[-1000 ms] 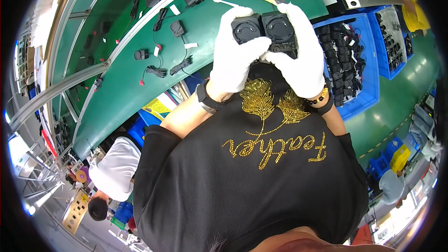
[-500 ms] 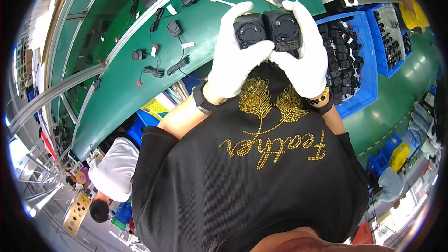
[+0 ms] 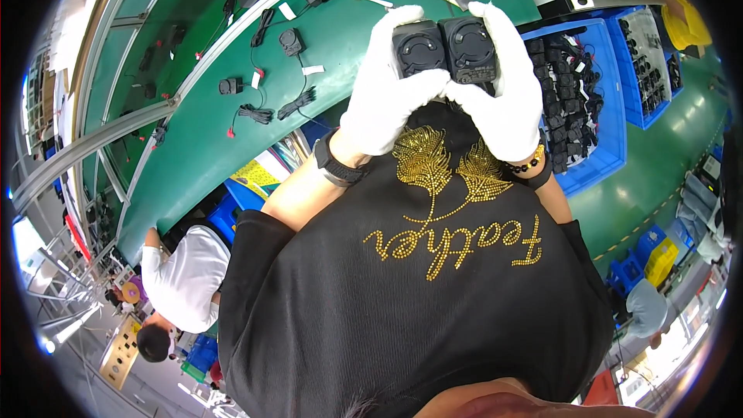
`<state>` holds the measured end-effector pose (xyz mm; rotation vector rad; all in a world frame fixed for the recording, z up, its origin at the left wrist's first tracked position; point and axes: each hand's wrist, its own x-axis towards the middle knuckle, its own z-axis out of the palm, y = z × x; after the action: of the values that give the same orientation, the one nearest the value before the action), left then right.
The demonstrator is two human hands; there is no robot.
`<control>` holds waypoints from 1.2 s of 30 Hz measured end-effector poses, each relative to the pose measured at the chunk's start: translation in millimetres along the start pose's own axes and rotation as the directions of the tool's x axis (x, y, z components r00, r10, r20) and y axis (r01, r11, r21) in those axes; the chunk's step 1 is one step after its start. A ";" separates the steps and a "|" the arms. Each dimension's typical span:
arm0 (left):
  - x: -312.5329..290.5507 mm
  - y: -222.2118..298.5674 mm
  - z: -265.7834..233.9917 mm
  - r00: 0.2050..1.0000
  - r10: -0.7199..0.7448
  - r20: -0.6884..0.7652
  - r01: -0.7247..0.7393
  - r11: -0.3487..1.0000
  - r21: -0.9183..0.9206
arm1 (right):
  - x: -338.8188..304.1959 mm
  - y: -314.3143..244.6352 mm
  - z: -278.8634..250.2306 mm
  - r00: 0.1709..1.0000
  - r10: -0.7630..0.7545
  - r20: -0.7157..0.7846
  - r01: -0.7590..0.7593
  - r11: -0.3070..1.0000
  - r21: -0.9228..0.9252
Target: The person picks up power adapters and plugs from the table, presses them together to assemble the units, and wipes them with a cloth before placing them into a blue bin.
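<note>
Both my hands wear white gloves and are raised in front of my chest. My left hand (image 3: 383,97) grips a black square power adapter (image 3: 419,48) with a round recess on its face. My right hand (image 3: 503,93) grips a second black adapter (image 3: 470,48) of the same kind. The two adapters are pressed side by side, faces toward me, above the edge of the green bench (image 3: 333,54). A black watch sits on my left wrist and a bead bracelet on my right.
A blue bin (image 3: 611,108) heaped with black adapters stands to the right, another blue bin (image 3: 646,62) beyond it. Loose adapters with coiled cords (image 3: 298,101) lie on the green bench to the left. A person in a white shirt (image 3: 182,275) sits lower left.
My hands have lifted the two adapters slightly up and toward me, keeping them side by side. The grip is unchanged.
</note>
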<state>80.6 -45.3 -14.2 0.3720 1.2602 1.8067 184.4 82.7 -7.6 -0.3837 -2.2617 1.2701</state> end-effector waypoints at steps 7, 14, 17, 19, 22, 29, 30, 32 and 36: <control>-2.6 3.3 3.5 0.990 0.036 0.133 0.015 0.932 -0.362 | -5.4 5.5 -0.7 0.987 0.155 -0.034 -0.149 0.979 0.136; -7.5 0.5 9.2 0.987 0.086 0.134 -0.037 0.943 -0.331 | -9.8 1.1 -3.9 0.991 0.123 -0.060 -0.117 0.989 0.094; -6.6 -4.2 9.1 0.982 0.109 0.157 -0.048 0.935 -0.352 | -12.7 1.4 -3.6 0.989 0.131 -0.074 -0.123 0.987 0.105; -6.1 -5.2 9.0 0.982 0.103 0.160 -0.039 0.933 -0.358 | -14.6 1.6 -4.1 0.987 0.135 -0.086 -0.126 0.987 0.104; -5.6 -6.8 9.2 0.984 0.091 0.152 -0.030 0.931 -0.365 | -16.7 1.2 -4.1 0.986 0.145 -0.078 -0.139 0.987 0.079; -2.2 -11.3 4.2 0.981 0.076 0.181 -0.002 0.926 -0.378 | -17.7 0.5 -5.1 0.982 0.175 -0.073 -0.170 0.984 0.061; -1.1 -11.6 2.9 0.980 0.073 0.184 0.002 0.926 -0.378 | -17.9 1.4 -4.7 0.982 0.172 -0.076 -0.165 0.982 0.086; 2.1 -12.4 -0.9 0.969 0.118 0.215 -0.045 0.947 -0.318 | -16.6 -0.5 -6.2 0.980 0.183 -0.073 -0.177 0.981 0.083; 0.8 -8.1 3.2 0.975 0.059 0.213 0.018 0.939 -0.345 | -16.6 1.3 -5.7 0.976 0.204 -0.079 -0.195 0.975 0.108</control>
<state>86.2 -41.9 -20.0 0.3759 0.7696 1.9022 201.3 79.5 -11.2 -0.6310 -2.1168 1.4300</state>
